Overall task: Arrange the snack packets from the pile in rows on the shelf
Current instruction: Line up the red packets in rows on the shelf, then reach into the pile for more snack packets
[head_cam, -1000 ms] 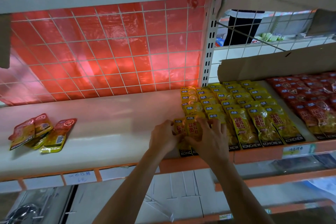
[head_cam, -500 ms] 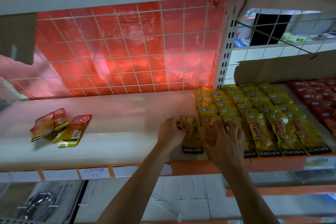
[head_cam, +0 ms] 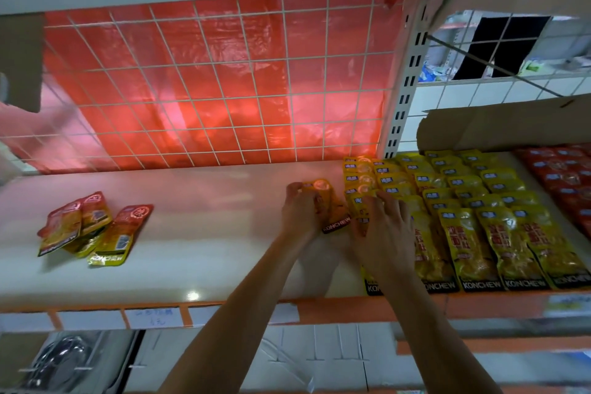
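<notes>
Left hand point(head_cam: 300, 213): grips yellow-orange foil snack packet point(head_cam: 334, 205) at rows' left edge
Right hand point(head_cam: 385, 235): spread flat on yellow packet rows point(head_cam: 479, 221)
Loose pile point(head_cam: 92, 227): far left on white shelf point(head_cam: 198, 233), well apart

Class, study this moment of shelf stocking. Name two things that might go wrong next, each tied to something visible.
1. The left hand grips a tilted packet beside the yellow rows; set down like that, it may lie crooked.
2. The right hand presses on the overlapped leftmost row, whose front packet reaches the shelf edge; a shove might slide it off.
</notes>
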A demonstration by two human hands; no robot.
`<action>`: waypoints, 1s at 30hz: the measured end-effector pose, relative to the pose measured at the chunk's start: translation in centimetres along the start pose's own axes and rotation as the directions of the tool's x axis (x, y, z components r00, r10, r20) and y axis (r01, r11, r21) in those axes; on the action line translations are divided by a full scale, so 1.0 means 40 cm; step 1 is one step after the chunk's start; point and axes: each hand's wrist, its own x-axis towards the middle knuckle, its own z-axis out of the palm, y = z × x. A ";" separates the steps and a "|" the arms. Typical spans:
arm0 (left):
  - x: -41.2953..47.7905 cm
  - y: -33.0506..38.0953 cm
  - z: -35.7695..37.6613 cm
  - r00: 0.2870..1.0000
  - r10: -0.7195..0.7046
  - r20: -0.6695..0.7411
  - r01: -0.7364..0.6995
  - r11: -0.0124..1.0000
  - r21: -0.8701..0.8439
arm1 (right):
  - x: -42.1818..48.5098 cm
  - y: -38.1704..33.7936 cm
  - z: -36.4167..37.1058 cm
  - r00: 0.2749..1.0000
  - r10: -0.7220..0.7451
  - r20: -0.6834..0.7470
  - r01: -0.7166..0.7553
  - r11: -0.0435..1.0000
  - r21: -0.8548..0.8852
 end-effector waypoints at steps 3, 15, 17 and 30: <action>0.067 0.007 0.000 0.999 0.032 0.028 -0.035 0.988 0.153 | 0.022 0.007 0.011 0.999 0.001 0.045 -0.002 0.999 0.035; 0.180 -0.002 0.014 0.971 0.232 0.060 -0.239 0.953 0.187 | 0.075 -0.021 0.038 0.997 -0.070 0.038 0.065 0.992 0.112; 0.168 -0.001 0.003 0.970 0.235 0.064 -0.242 0.957 0.157 | 0.083 -0.055 0.043 0.995 -0.076 0.061 0.068 0.989 0.129; 0.011 -0.283 -0.254 0.971 0.013 -0.239 0.041 0.975 0.220 | 0.052 -0.389 0.177 0.939 -0.263 0.220 0.194 0.937 0.290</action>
